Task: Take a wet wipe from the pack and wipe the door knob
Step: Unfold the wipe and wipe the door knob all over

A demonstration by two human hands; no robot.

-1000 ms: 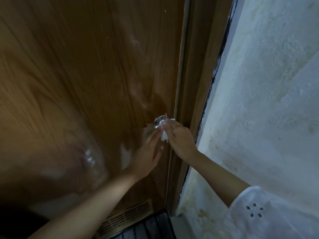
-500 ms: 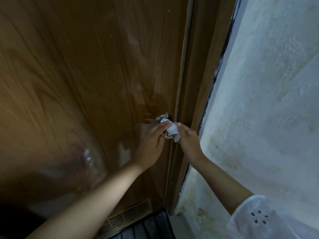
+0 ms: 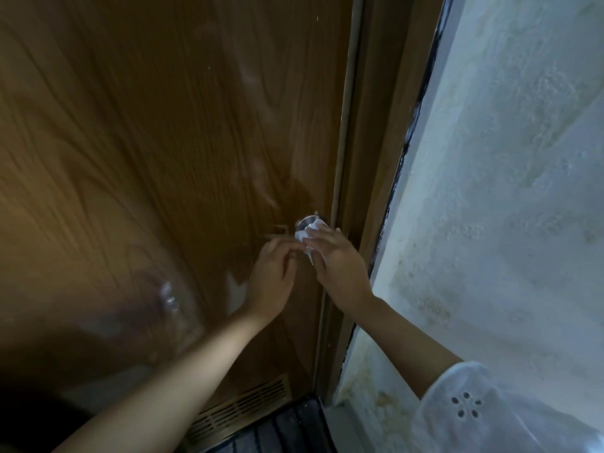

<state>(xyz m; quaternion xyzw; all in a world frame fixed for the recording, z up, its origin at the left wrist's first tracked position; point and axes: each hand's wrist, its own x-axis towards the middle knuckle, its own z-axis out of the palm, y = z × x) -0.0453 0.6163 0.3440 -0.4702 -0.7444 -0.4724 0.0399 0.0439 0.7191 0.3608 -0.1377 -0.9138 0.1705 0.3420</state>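
Observation:
A round metal door knob (image 3: 306, 220) sits on the brown wooden door (image 3: 163, 142), close to its right edge. My right hand (image 3: 338, 261) holds a crumpled white wet wipe (image 3: 302, 236) and presses it over the front of the knob, hiding most of it. Part of the wipe hangs below my fingers. My left hand (image 3: 271, 277) is just below and left of the knob. Its fingers are loosely bent, with the tips beside the wipe. The wipe pack is not in view.
The brown door frame (image 3: 366, 158) runs up right of the knob, with a rough white wall (image 3: 506, 191) beyond it. A vent grille (image 3: 242, 408) sits low in the door, above a dark striped mat (image 3: 287, 429).
My right hand has moved up over the knob with the wipe. My left hand, which was on the wipe at the knob, has dropped slightly down and left.

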